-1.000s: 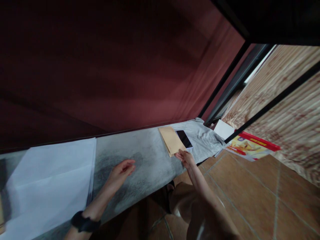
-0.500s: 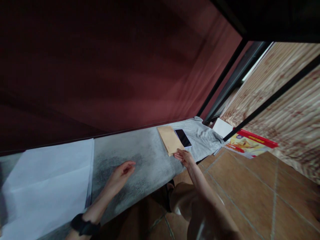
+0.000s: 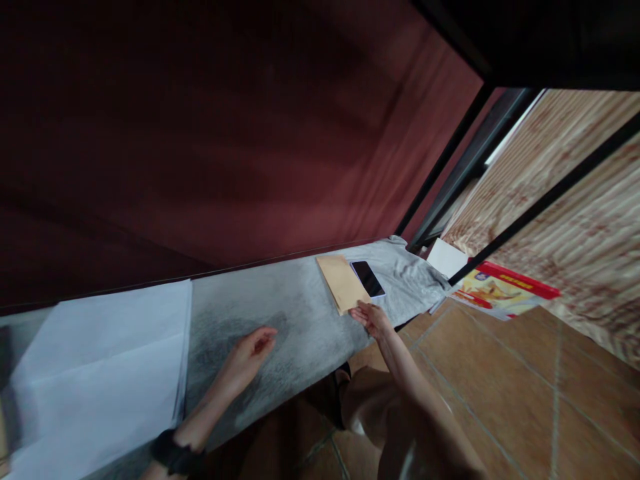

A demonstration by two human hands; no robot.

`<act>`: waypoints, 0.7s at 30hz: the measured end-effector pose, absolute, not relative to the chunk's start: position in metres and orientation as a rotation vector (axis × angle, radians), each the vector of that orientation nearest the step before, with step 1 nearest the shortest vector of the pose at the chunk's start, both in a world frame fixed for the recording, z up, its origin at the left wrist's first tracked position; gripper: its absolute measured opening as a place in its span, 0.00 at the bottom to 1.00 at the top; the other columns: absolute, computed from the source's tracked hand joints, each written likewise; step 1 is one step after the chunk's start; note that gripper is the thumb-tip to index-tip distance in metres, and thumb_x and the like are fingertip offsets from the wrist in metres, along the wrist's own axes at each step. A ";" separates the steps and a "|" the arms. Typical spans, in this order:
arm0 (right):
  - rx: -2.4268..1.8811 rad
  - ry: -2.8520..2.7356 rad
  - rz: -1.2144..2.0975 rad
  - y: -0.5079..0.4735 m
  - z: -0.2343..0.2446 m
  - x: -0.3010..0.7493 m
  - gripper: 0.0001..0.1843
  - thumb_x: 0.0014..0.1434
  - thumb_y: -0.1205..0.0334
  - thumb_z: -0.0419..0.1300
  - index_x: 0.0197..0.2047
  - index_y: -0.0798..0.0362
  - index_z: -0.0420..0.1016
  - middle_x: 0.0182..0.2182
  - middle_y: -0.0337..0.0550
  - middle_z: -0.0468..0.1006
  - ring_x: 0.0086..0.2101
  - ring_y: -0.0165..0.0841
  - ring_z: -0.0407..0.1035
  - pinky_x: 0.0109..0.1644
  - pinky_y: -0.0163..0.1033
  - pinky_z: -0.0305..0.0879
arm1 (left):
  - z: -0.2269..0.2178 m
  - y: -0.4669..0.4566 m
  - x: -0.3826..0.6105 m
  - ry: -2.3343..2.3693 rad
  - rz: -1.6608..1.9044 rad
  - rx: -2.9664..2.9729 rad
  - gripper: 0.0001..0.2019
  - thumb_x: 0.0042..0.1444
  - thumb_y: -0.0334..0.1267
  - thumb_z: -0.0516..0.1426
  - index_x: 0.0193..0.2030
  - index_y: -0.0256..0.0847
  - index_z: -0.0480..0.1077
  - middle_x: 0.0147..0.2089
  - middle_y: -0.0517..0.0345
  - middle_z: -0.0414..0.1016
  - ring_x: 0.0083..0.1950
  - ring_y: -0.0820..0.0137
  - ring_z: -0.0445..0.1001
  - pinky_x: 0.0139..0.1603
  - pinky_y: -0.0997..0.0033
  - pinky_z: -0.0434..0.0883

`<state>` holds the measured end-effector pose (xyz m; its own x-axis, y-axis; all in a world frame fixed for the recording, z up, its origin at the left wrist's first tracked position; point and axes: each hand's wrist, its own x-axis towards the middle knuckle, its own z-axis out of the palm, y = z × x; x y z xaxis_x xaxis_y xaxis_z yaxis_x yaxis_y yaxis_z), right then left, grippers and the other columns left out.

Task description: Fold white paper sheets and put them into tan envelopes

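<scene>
My right hand (image 3: pixel 371 316) lies flat with fingers stretched out at the near end of a tan envelope (image 3: pixel 343 281) on the grey cloth-covered surface (image 3: pixel 295 313). A black phone (image 3: pixel 368 278) lies face up just right of the envelope. My left hand (image 3: pixel 249 353) hovers over the grey cloth with fingers loosely curled and apart, holding nothing; a dark band sits on that wrist. A large white sheet of paper (image 3: pixel 100 367) is spread at the left end of the surface.
A dark red wall rises behind the surface. On the right, a red and yellow printed box (image 3: pixel 500 291) and a white sheet (image 3: pixel 447 257) lie beside black metal bars. Brown tiled floor (image 3: pixel 500 387) lies below.
Both hands have stayed almost where they were; the left hand has drifted slightly right and down. The view has shifted a little.
</scene>
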<state>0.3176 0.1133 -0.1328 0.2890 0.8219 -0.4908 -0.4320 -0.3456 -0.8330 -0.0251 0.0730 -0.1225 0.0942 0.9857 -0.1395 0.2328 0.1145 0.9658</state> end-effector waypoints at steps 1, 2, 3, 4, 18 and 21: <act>-1.391 -0.395 1.362 0.113 -0.132 0.318 0.14 0.61 0.73 0.65 0.24 0.55 0.74 0.21 0.44 0.81 0.24 0.32 0.78 0.35 0.32 0.77 | -0.123 0.073 -0.025 1.351 0.914 1.327 0.18 0.42 0.53 0.64 0.37 0.44 0.79 0.36 0.52 0.82 0.41 0.57 0.79 0.48 0.61 0.74; -1.392 -0.397 1.367 0.113 -0.132 0.318 0.13 0.60 0.72 0.65 0.24 0.55 0.74 0.21 0.45 0.81 0.23 0.32 0.78 0.35 0.33 0.77 | -0.123 0.073 -0.025 1.353 0.913 1.330 0.18 0.42 0.53 0.64 0.37 0.44 0.79 0.36 0.52 0.82 0.41 0.57 0.79 0.48 0.61 0.74; -1.393 -0.400 1.373 0.113 -0.132 0.318 0.13 0.60 0.72 0.66 0.24 0.56 0.74 0.22 0.45 0.81 0.23 0.32 0.78 0.35 0.33 0.77 | -0.124 0.073 -0.024 1.355 0.914 1.332 0.18 0.42 0.53 0.64 0.37 0.44 0.79 0.36 0.51 0.82 0.41 0.57 0.79 0.48 0.61 0.74; -1.396 -0.402 1.378 0.113 -0.132 0.318 0.13 0.60 0.72 0.66 0.24 0.56 0.75 0.22 0.45 0.81 0.23 0.32 0.78 0.35 0.33 0.77 | -0.125 0.073 -0.024 1.355 0.915 1.335 0.18 0.42 0.53 0.64 0.37 0.44 0.79 0.37 0.51 0.82 0.41 0.57 0.79 0.48 0.61 0.74; -1.467 -0.450 1.391 0.111 -0.131 0.319 0.10 0.66 0.64 0.63 0.33 0.59 0.78 0.29 0.51 0.83 0.27 0.33 0.77 0.34 0.38 0.77 | -0.130 0.073 -0.029 1.362 0.848 1.423 0.20 0.47 0.55 0.61 0.41 0.44 0.79 0.41 0.49 0.84 0.45 0.56 0.81 0.50 0.60 0.74; -1.488 -0.499 1.348 0.108 -0.130 0.320 0.15 0.68 0.56 0.63 0.51 0.58 0.76 0.46 0.50 0.80 0.41 0.36 0.77 0.46 0.45 0.77 | -0.132 0.075 -0.030 1.362 0.828 1.440 0.21 0.47 0.56 0.61 0.41 0.43 0.79 0.42 0.48 0.84 0.45 0.56 0.81 0.50 0.59 0.75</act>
<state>0.3196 0.1084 -0.1296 0.2864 0.8287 -0.4809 -0.3164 -0.3920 -0.8638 -0.0299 0.0746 -0.1324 0.1487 0.9801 -0.1315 0.3341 0.0754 0.9395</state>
